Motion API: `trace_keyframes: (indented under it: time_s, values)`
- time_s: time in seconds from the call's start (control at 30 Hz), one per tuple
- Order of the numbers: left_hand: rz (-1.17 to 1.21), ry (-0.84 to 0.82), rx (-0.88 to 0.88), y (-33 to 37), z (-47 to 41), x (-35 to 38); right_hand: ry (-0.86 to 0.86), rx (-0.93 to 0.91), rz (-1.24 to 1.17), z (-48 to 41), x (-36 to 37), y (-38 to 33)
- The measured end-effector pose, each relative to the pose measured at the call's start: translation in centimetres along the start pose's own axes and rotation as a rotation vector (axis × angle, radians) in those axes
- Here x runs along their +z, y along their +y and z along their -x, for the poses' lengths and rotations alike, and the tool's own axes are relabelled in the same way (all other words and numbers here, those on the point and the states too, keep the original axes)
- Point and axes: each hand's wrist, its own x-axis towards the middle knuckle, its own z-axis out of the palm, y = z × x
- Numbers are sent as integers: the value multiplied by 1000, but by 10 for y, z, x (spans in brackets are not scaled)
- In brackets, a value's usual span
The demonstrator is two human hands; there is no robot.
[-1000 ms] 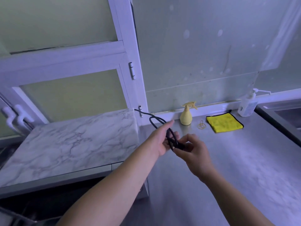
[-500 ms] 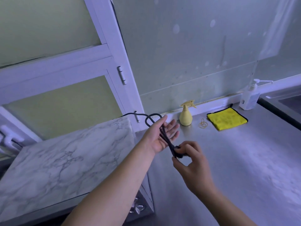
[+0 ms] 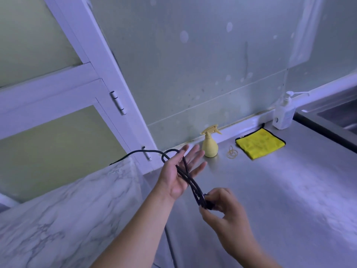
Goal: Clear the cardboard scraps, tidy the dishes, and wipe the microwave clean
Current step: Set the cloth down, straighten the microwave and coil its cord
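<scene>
A steel surface [image 3: 289, 190] runs along a pale, spotted wall [image 3: 193, 64], with a white-framed door [image 3: 108, 60] and its hinge [image 3: 117, 102] off to my left. Low on my left sits the marble-patterned box [image 3: 63, 213], and a black cord [image 3: 190, 182] comes over its back corner towards me. My hands are close together above the surface, just right of the box. My left hand [image 3: 179, 173] is spread, fingers straight and fanned out, with loops of the cord lying across the palm and round the thumb side. My right hand [image 3: 222, 206] is nearer to me and blurred; its thumb and curled fingers pinch the lower end of the loops. I cannot tell whether there is a plug inside that pinch. At the wall, beyond my left fingertips, a yellow spray bottle [image 3: 210, 146] stands upright. A few rubber bands [image 3: 232, 152] lie just right of it, then a folded yellow cloth [image 3: 259, 143] with dark edging, lying flat. Further right a white pump bottle [image 3: 284, 115] stands by the wall, beside the dark rim of a sink [image 3: 340, 115].
</scene>
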Motion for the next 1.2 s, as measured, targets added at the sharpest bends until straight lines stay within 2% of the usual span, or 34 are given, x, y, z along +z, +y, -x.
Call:
trace_keyframes:
  time_s: [0.17, 0.3, 0.4, 0.5, 0.63, 0.87, 1.2]
  values:
    - [-20, 71, -31, -1, -6, -4, -142, 124, -68, -12, -25, -5]
    - [-61, 153, -21, -3, -10, -6, 47, 276, -74, -47, -57, 24]
    - [-84, 183, 1, -2, -13, -7, 142, 439, 118, -90, -78, 74]
    - [-124, 213, 0, -4, -16, -11, 74, 522, 360, -133, -92, 129]
    - [-152, 242, -4, -4, -17, -14, -8, 470, 687, -189, -94, 184]
    - [-168, 284, -10, -2, -17, -18, -38, 356, 1116, -262, -69, 231]
    - [-167, 290, 0, -2, -17, -20, -37, 353, 1366, -286, -56, 250]
